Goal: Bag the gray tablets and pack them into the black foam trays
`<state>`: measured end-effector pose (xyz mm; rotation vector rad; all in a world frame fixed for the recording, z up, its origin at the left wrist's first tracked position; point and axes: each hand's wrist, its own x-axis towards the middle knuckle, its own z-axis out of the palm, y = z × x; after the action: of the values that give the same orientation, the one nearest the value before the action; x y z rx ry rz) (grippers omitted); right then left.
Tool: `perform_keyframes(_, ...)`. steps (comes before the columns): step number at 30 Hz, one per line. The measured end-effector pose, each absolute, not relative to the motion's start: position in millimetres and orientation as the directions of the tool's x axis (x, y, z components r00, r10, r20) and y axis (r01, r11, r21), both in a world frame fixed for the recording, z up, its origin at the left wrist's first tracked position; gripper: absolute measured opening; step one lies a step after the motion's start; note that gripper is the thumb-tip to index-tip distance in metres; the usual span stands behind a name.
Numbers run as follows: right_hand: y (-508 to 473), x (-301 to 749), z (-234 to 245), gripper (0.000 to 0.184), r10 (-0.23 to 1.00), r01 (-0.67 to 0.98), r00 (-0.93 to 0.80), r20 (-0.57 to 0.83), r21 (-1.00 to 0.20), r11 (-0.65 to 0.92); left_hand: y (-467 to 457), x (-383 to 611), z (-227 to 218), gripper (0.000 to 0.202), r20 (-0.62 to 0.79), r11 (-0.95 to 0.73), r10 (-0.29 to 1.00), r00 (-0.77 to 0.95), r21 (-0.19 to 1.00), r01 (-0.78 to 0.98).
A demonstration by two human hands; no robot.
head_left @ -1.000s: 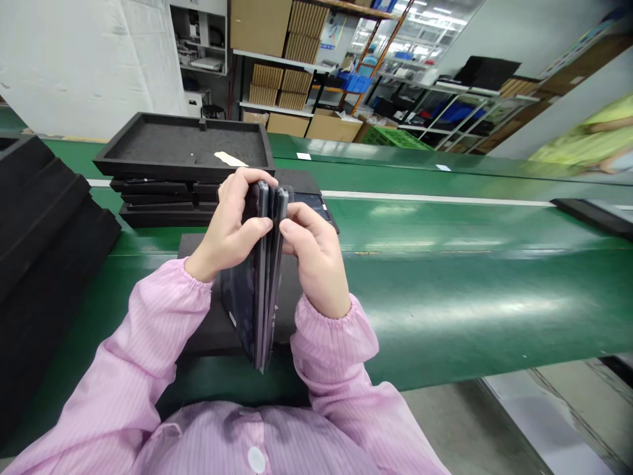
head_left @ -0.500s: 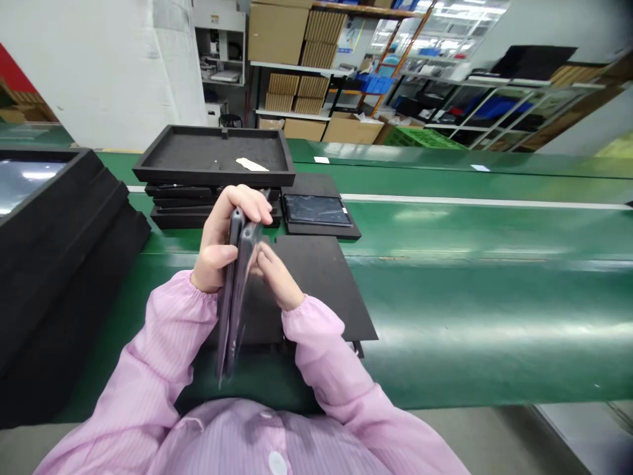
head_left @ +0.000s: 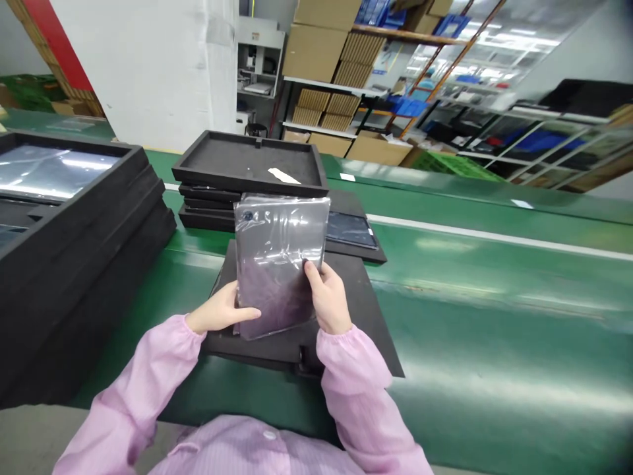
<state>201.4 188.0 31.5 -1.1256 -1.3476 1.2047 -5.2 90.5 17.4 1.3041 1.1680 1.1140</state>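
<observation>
A dark grey tablet (head_left: 279, 264) in clear plastic film stands nearly upright before me, its back and camera lens facing me. At its lower left edge my left hand (head_left: 222, 309) grips it, thumb across the back and fingers behind. My right hand (head_left: 330, 298) holds the right edge, thumb pressed on the film. Whether a second tablet lies behind it is hidden. Below it rests a flat black foam board (head_left: 359, 310). Another tablet (head_left: 350, 229) lies screen up on a black foam piece, just beyond the right hand.
A stack of black foam trays (head_left: 217, 158) stands behind the tablet, a white scrap (head_left: 283, 176) in the top one. On the left rises a taller foam tray stack (head_left: 99, 224) with tablets in it. Everything sits on a green conveyor belt (head_left: 494, 330); shelves with cartons (head_left: 316, 39) are beyond.
Two tablets seen edge-on between my hands have been turned so that one back faces me. My left hand has moved from their top to the lower left edge. The view has shifted left.
</observation>
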Motion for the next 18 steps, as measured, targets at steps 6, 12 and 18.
perform_keyframes(6, 183, 210, 4, 0.043, 0.983, 0.085, 0.076, 0.167, -0.983, 0.160, 94, -5, -17, 0.065, -0.150, 0.155, 0.986, 0.079, 0.986, -0.061)
perform_keyframes(12, 168, 204, 0, 0.010, 0.721, 0.478, 0.147, 0.677, -0.687, 0.547, 93, -6, -20, 0.062, -0.183, 0.189, 0.980, 0.076, 0.978, -0.085)
perform_keyframes(18, 115, 163, 27, 0.021, 0.488, 0.040, -0.503, 0.713, -0.545, 0.837, 92, -7, -18, 0.054, -0.154, 0.158, 0.986, 0.068, 0.985, -0.063)
